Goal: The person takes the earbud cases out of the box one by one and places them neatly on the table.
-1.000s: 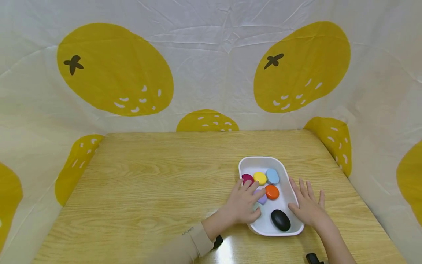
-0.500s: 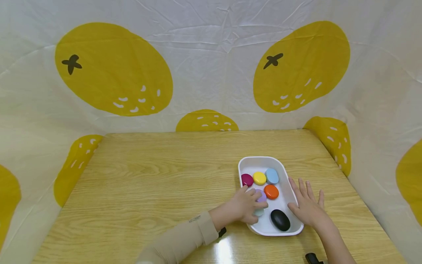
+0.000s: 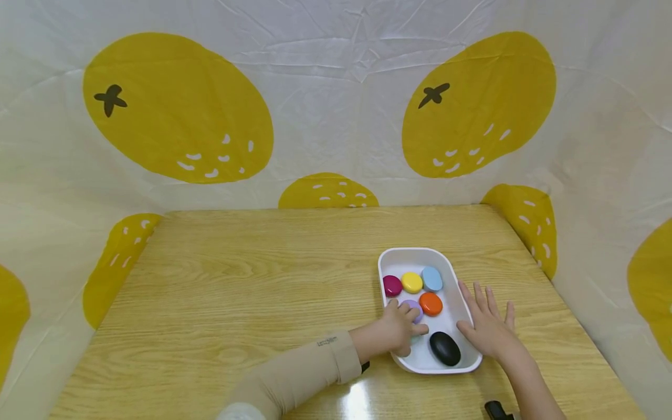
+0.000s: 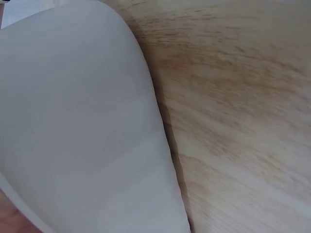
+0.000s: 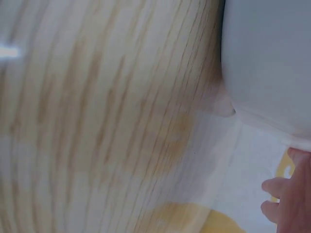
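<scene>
A white tray [image 3: 417, 363] on the table holds several smooth, rounded stone-like pieces. My left hand [image 3: 392, 331] reaches over its left rim, thumb and fingers curled about a pale green piece [image 3: 417, 338] that they mostly cover. Its other fingertips overlap a lilac piece [image 3: 416, 309]. Beyond lie a crimson piece [image 3: 392, 286], a yellow one [image 3: 412, 282], a light blue one [image 3: 432, 279] and an orange one [image 3: 431, 304]. A larger black piece [image 3: 445, 348] sits at the near end. Fingers spread, my right hand [image 3: 489, 329] rests along the tray's right side.
The wooden table [image 3: 252, 280] extends left of the tray. A white cloth with yellow fruit prints [image 3: 336, 116] stands behind and at both sides. A black strap piece [image 3: 496, 410] shows near my right wrist. The tray's outer wall [image 4: 87, 116] fills much of the left wrist view.
My left hand has drawn back from the crimson and lilac pieces toward the near left of the tray, its fingers curling over the pale green piece. The right hand stays put.
</scene>
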A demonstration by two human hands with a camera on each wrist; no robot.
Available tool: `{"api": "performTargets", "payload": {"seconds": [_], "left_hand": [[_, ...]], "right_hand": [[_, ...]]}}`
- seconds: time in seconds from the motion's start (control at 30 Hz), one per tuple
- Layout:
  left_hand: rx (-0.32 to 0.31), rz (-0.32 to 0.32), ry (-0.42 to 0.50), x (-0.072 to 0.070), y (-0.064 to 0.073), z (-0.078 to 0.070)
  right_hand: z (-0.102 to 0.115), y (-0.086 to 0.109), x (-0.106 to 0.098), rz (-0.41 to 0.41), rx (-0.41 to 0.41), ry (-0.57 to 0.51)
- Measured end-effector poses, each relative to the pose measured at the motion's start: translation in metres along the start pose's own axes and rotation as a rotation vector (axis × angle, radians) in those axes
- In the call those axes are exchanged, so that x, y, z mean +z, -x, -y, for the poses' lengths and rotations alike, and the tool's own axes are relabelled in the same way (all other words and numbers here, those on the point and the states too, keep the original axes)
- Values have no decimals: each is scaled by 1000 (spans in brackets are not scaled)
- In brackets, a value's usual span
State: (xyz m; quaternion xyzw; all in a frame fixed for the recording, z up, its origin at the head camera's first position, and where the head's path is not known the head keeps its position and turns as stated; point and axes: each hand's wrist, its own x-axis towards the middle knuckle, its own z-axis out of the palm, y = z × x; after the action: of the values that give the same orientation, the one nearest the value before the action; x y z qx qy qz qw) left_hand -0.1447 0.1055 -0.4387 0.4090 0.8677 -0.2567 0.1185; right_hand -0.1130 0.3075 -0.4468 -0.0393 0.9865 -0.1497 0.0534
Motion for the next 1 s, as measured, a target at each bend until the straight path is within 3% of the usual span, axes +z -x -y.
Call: {"api": "performTargets", "payload": {"seconds": [0.3,0.47,0.63,0.73,0.83,0.9,1.0], "left_hand": [[-17,-19,-21,-3,3,-1],[-5,-81,-11,1,4,-1],[-3,-180,55,4,2,4],[-21,-289,102,4,2,16],[-46,-391,172,2,4,39],[-62,-420,245,0,6,56],[-93,-415,341,1,8,83]], "right_hand": [[1,-2,0,-2,0,-7],[1,-2,0,2,-2,-7],[2,-1,0,3,-6,-16],[2,-1,-1,5,-2,-21],[2,-1,-1,8,0,-23],[1,-1,0,12,3,-23],[1,-2,0,16,11,-19]]}}
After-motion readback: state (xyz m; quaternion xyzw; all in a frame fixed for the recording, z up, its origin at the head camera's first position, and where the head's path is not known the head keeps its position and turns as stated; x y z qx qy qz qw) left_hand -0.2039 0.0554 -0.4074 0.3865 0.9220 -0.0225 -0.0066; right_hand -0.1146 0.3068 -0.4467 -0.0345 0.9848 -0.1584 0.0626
